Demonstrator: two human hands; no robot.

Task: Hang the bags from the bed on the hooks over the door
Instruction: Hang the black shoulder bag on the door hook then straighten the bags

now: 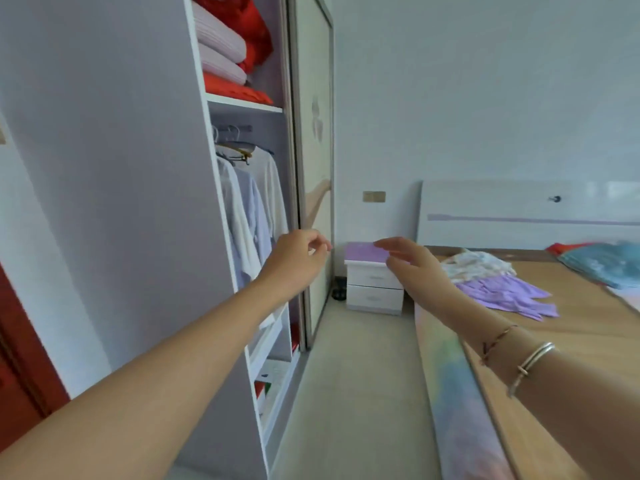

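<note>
At the far left edge, behind the person's left forearm, a strip of dark red door [20, 358] shows, but no hooks on it can be seen from here, so whether any bag hangs there already cannot be told. Next along stands the open wardrobe [138, 202], with folded red and pink bedding [232, 53] on its top shelf and pale shirts [249, 216] hanging just left of the left hand.

The left hand [298, 261] is stretched forward in the air in front of the wardrobe's sliding door [315, 168], fingers loosely curled toward the thumb, with nothing in its grasp. Between the two hands, farther back, sits a small white nightstand [374, 285] with a lilac top.

The right hand [412, 265], its wrist wearing two bangles [512, 355], reaches forward too, fingers half open and pointing left, also empty. It hovers over the near edge of the bed [554, 358].

To the right of that hand and beyond it, on the bare bed board, lie a floral cloth piece [478, 263] on a lilac one [509, 294], and farther right a blue-green item [602, 265] beside something red [568, 247]. These may be the bags, though I cannot be sure from their soft, rumpled shapes.

As I judge it, the hanging is early or between trips: both hands are free, things are left on the bed, and the next pick-up has not begun.
</note>
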